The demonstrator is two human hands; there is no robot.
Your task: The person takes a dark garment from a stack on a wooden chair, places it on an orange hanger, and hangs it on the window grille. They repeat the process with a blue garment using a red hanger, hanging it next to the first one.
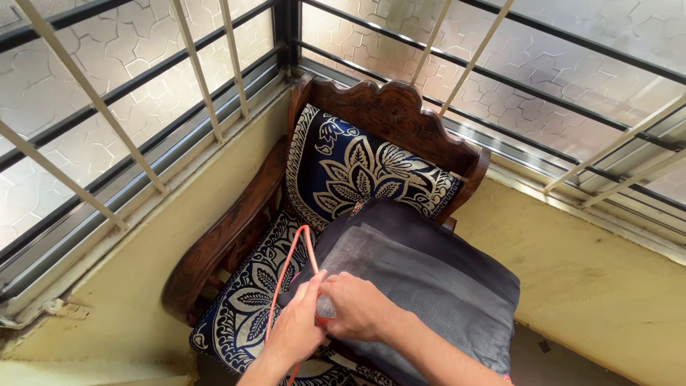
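Observation:
A dark grey and black folded garment lies on a carved wooden chair with a blue and white flower-patterned cover. An orange clothes hanger lies along the garment's left edge. My left hand pinches the hanger wire near the garment's corner. My right hand touches the same spot, its fingers closed on the hanger and the fabric edge. The lower part of the hanger is hidden under my hands.
The chair stands in a corner under frosted windows with cream and black bars. A yellowish wall runs behind and beside the chair. A strip of grey floor shows at the lower right.

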